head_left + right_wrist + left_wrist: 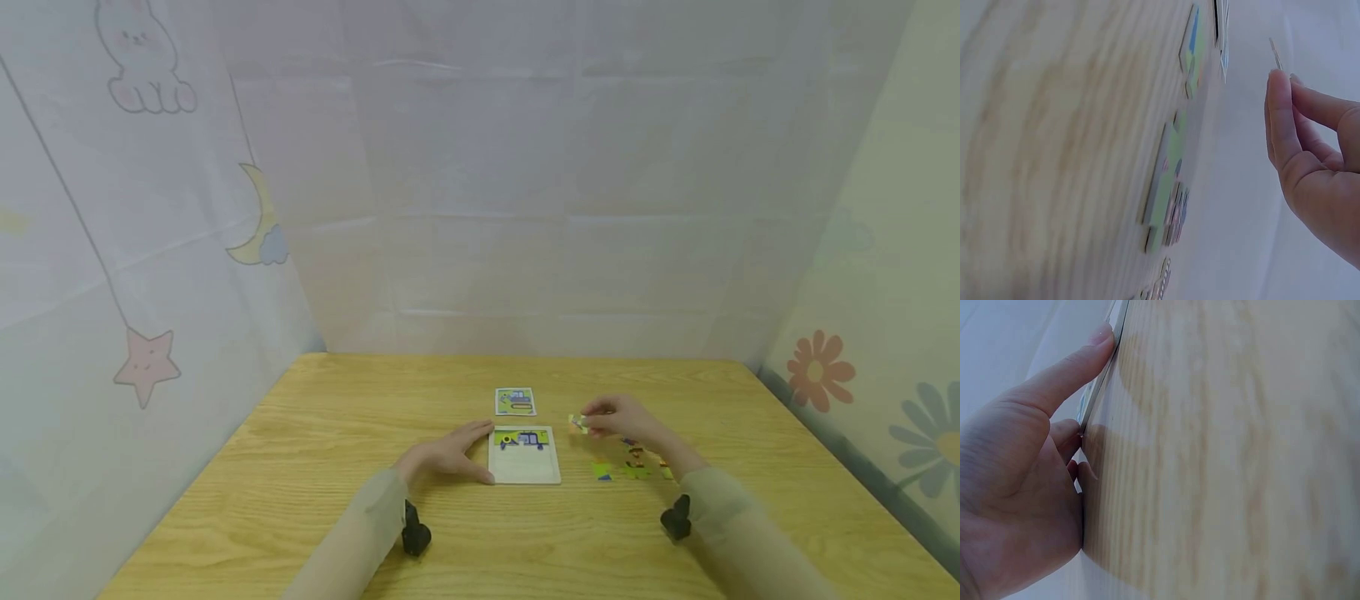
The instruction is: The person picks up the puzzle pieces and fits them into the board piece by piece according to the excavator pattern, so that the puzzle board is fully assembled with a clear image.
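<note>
One piece [578,423] pinched in right hand [622,419], lifted off table [337,467], just right of tray [524,475]. From that hand the tray lies at abt 8 o'clock, long axis running 12–6; right hand nearer its open slots. Left hand [447,456] rests flat w/ straight fingers against tray's left edge. Piece is small, thin, yellowish-green; print too small to tell. Tray's top row filled. Loose pieces [633,468] at 5 o'clock of right hand; card [514,402] at 12 of tray.

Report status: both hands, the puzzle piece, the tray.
Left hand braces puzzle tray edge, fingers straight. Right hand pinches puzzle piece, lifted off table. Loose pieces right of tray; path clear.
</note>
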A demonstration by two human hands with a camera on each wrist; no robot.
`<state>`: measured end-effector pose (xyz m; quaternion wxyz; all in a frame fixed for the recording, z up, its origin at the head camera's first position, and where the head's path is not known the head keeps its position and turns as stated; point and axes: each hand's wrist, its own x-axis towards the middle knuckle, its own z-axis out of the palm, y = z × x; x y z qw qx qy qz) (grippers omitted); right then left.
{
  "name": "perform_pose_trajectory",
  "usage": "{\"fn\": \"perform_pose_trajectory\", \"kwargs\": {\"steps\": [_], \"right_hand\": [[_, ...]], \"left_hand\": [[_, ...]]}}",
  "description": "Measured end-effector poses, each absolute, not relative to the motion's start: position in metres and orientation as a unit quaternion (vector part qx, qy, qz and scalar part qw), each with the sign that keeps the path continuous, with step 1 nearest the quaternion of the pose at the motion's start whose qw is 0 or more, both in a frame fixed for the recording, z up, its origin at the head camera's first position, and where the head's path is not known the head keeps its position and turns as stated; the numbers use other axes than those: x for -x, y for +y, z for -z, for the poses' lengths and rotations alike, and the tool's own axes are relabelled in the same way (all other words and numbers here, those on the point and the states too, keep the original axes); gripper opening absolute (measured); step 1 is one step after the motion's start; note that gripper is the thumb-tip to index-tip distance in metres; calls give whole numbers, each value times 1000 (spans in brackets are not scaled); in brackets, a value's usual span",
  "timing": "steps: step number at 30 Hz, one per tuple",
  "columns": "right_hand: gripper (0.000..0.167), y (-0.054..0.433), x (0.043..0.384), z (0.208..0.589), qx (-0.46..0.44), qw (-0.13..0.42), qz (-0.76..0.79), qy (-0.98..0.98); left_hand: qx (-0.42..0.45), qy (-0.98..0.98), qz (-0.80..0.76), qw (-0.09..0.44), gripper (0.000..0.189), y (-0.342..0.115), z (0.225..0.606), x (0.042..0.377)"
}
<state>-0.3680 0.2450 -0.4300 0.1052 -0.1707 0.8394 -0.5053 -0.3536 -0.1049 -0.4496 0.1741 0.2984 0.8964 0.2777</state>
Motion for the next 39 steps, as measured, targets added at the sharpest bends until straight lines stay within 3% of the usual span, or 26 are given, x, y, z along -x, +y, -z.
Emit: {"fn": "perform_pose_trajectory", "kwargs": {"steps": [39], "right_hand": [[30, 170, 371, 426, 188, 143, 516, 824]], "left_hand": [[-292, 899, -273, 178, 90, -102, 447, 352]]}}
